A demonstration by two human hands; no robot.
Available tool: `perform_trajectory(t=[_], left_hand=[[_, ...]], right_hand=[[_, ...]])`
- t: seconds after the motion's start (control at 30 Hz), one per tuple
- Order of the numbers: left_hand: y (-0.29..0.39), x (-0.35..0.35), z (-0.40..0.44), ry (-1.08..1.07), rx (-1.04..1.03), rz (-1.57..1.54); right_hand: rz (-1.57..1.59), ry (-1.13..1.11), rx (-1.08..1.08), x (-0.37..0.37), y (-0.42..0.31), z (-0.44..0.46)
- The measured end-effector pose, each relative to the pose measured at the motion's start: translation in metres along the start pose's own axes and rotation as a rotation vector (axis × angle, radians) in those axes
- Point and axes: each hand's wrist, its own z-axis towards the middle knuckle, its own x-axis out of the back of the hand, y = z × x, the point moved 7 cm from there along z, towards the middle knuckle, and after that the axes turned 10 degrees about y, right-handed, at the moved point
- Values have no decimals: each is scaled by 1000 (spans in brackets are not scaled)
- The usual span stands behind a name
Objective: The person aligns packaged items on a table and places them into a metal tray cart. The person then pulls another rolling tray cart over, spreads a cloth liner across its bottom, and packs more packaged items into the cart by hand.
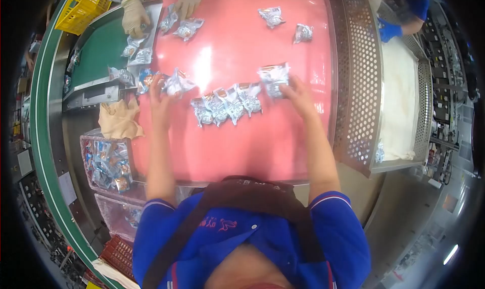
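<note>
1. The right hand (299, 96) pinches a packet (273, 76) at its edge, thumb and fingers closed on the wrapper.
2. That packet is over the pink table (232, 150), just beyond the right end of a row of packets (226, 106) lying side by side.
3. The left hand (161, 97) is at the table's left side, its fingers somewhat parted; they are blurred, so I cannot tell whether they grip anything.
4. Beside those fingers are a blue-and-orange packet (145, 80) on the left and a pale packet (178, 83) on the right.
5. A co-worker's gloved hand (135, 17) touches packets at the edge of a green-bottomed tray (96, 50).
6. Nearer the wearer, a crumpled beige cloth (120, 120) lies beside a clear bin (88, 184) full of packets.
</note>
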Motion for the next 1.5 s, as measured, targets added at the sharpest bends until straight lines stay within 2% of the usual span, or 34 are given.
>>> perform_trajectory(t=[0.07, 0.13, 0.17, 0.2, 0.23, 0.3, 0.33, 0.43, 0.47, 0.53, 0.6, 0.67, 0.77, 0.97, 1.07, 1.17, 1.23, 1.3, 1.5], left_hand=[[-8, 11, -29, 84, 37, -260], [-68, 37, -45, 83, 105, -250], [-85, 38, -58, 64, 105, -142], [-99, 34, -71, 47, 108, -35], [-102, 28, -78, 30, 110, 70], [-61, 26, -87, 71, -417, 692], [-41, 16, -98, 90, -683, 997], [-30, -10, -98, -133, -673, 993], [-35, -23, -102, -320, -684, 983], [-37, -57, -113, -498, -749, 1345], [-45, -66, -105, -500, -677, 1377], [-55, -67, -97, -512, -693, 1420], [-48, -70, -96, -560, -628, 1431], [-39, -73, -105, -499, -721, 1471], [-50, -67, -104, -477, -766, 1443], [-51, -56, -146, -492, -737, 1449], [-70, -42, -185, -511, -796, 1478], [-62, -36, -232, -524, -871, 1426], [-58, -35, -250, -531, -872, 1386]], right_hand=[[25, -51, -54, -14, 12, -4], [-344, -47, 122, -18, 50, 1], [-529, -46, 212, -22, 61, 3], [-522, -46, 170, -25, 59, 0], [-723, -27, 222, -28, 47, 0], [-1122, 22, 313, -29, 29, -6], [-1090, -8, 411, -36, 20, -14], [-961, -116, 753, -75, 5, -41], [-903, -160, 891, -90, 11, -51], [-1099, -198, 861, -104, 35, -55], [-1142, -210, 887, -105, 34, -52], [-1149, -266, 825, -104, 26, -52], [-1194, -248, 905, -106, 29, -50], [-1277, -238, 883, -105, 12, -68], [-1194, -193, 903, -106, 24, -68], [-1262, -211, 922, -98, 51, -102], [-1221, -278, 907, -87, 79, -143], [-1205, -222, 1009, -71, 81, -193], [-1223, -149, 976, -59, 71, -218]])
